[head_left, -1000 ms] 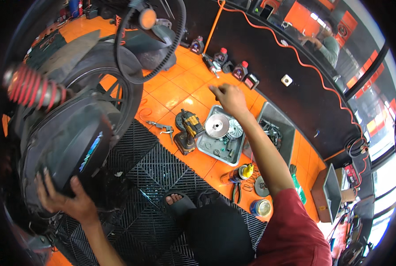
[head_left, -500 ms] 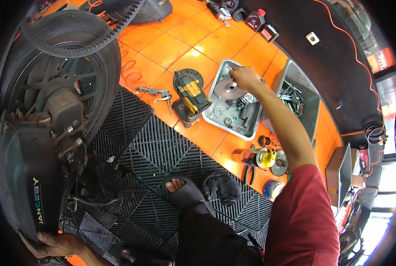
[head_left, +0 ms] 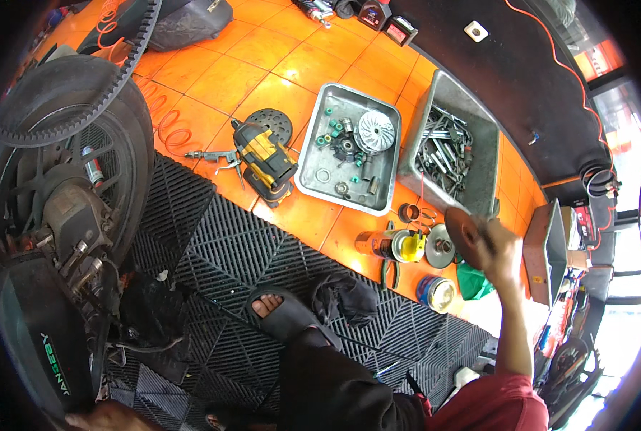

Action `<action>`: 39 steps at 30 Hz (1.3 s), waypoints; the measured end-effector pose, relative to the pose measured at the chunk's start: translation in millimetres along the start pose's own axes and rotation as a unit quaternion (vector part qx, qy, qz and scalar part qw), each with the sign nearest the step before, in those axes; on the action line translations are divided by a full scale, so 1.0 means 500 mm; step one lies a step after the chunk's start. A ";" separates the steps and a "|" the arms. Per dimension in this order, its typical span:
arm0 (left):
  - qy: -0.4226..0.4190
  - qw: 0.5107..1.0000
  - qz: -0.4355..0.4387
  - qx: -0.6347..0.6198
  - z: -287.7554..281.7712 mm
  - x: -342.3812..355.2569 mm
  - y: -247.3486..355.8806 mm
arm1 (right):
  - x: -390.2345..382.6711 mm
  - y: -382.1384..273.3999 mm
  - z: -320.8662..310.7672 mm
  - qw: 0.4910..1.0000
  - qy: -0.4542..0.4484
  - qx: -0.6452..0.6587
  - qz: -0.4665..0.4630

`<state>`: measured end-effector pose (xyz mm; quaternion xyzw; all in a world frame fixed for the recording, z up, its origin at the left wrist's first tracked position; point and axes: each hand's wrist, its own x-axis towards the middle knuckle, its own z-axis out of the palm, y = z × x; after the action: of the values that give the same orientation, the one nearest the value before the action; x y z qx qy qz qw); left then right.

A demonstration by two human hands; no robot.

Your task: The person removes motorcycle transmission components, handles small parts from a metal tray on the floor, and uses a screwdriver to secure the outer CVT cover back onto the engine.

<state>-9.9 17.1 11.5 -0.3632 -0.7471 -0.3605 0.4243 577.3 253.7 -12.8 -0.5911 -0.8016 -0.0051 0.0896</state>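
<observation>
My right hand (head_left: 503,253) grips a brownish round metal pulley disc (head_left: 464,235) by its edge. The disc is held tilted above the orange floor, beside a second, grey disc (head_left: 440,248). At the lower left, my left hand (head_left: 112,416) is on the end of the long black cover (head_left: 36,337) of a scooter's engine, with the thumb on top and the other fingers mostly hidden. A grey metal tray (head_left: 312,188) holds a finned silver pulley face (head_left: 375,132), green-edged small parts, rings and sleeves.
A deep grey bin (head_left: 487,188) of tools stands right of the tray. A yellow-black power tool (head_left: 266,161) and an air gun (head_left: 223,158) lie left of it. Nearby are a yellow-nozzled can (head_left: 378,244), pliers (head_left: 390,273), a round tin (head_left: 435,293) and a toothed belt (head_left: 83,122).
My right hand has lifted the pulley disc out of the tray and carried it right and nearer. The view has shifted; my left hand stays at the cover's end.
</observation>
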 end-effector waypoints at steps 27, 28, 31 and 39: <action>0.062 0.964 0.134 0.223 -0.002 -0.010 -0.039 | 0.005 0.097 0.350 0.995 -0.038 -0.021 -0.088; 0.065 0.954 0.148 0.254 -0.002 -0.007 -0.046 | 0.054 0.090 0.338 0.992 0.005 -0.029 -0.126; 0.074 0.962 0.134 0.228 -0.007 -0.005 -0.061 | 0.231 0.046 0.326 0.971 0.116 -0.035 -0.204; 0.077 0.983 0.077 0.147 -0.010 -0.014 -0.046 | 0.510 -0.054 0.480 0.969 -0.196 -0.115 -0.096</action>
<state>-25.1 0.2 1.6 -0.3248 -0.7266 -0.2402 0.5558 446.1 514.5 -208.0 -0.5073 -0.8504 0.0101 -0.1393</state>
